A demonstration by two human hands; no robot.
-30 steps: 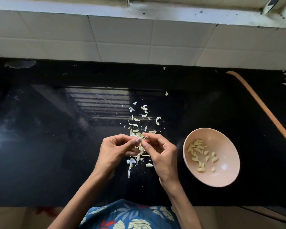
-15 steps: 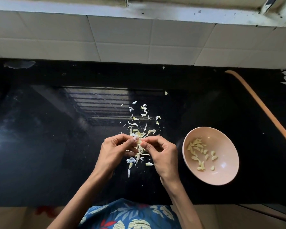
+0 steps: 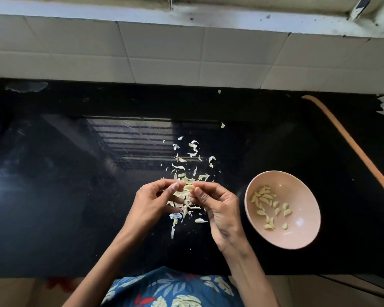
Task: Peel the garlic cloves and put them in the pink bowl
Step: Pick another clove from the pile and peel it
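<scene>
A pale garlic clove sits between the fingertips of both hands above the black counter. My right hand pinches it with thumb and forefinger. My left hand has its curled fingertips at the clove's left end. Under and beyond the hands lies a scatter of garlic skins. To the right stands the pink bowl, holding several peeled cloves.
The black counter is glossy and runs back to a white tiled wall. An orange curved strip crosses the counter's right side. The counter's front edge lies just in front of my patterned clothing.
The hands have shifted slightly apart and the clove now shows between the fingertips. The bowl and the skins have not moved.
</scene>
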